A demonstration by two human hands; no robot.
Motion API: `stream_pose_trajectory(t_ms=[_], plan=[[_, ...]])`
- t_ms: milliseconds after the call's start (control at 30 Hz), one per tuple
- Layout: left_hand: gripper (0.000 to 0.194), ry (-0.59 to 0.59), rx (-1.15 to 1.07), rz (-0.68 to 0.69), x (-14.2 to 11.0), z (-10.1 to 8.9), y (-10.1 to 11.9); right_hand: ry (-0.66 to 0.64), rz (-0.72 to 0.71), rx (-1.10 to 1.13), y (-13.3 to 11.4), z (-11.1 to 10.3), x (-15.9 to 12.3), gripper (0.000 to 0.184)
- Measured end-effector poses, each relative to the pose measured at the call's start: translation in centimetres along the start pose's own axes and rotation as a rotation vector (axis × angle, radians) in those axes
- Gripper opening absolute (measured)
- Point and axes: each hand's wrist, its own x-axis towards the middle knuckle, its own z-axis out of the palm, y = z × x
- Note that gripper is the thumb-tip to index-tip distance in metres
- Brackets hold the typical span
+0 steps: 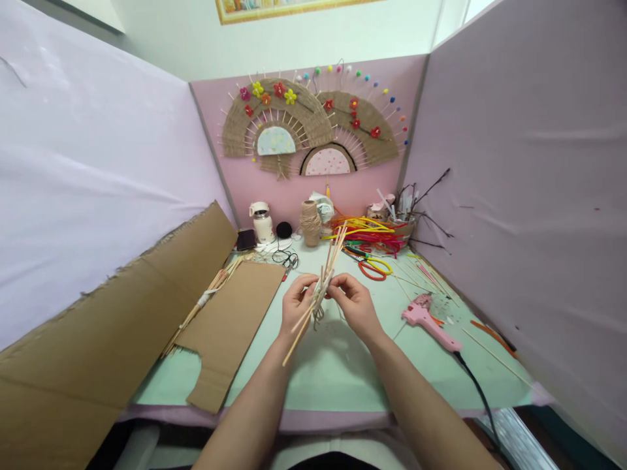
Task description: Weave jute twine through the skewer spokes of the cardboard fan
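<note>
Both my hands meet above the middle of the pale green table (337,372). My left hand (296,301) is closed round a bundle of thin wooden sticks (327,269) that slants from lower left up to the right. My right hand (354,303) pinches the same bundle at its middle, where jute twine (318,313) is wound round the sticks and a loose end hangs below. The sticks fan out above my fingers.
Flat cardboard (230,320) lies at the left, with a larger sheet (98,339) leaning on the wall and another stick bundle (206,300) between them. A pink glue gun (428,321) with its black cord lies at the right. Scissors (372,266), a twine spool (310,223) and coloured strips (367,234) sit behind.
</note>
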Motion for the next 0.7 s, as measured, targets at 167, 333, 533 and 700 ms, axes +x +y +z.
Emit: stream_pose_trajectory(t_ms=[167, 333, 533, 700], plan=[[0.03, -0.185, 0.279, 0.219, -0.9, 1.1, 0.4, 0.145, -0.032, -0.09, -0.1, -0.4, 0.2, 0.019], [0.055, -0.183, 0.255, 0.244, -1.5, 1.4, 0.4, 0.178, -0.043, -0.144, 0.0, -0.4, 0.1, 0.018], [0.043, -0.094, 0.232, 0.233, -1.4, 1.4, 0.3, 0.131, -0.028, -0.175, 0.3, -0.3, 0.1, 0.017], [0.034, -0.049, 0.234, 0.211, -1.2, 0.9, 0.0, 0.134, -0.049, -0.166, -0.1, -0.2, -0.1, 0.016]])
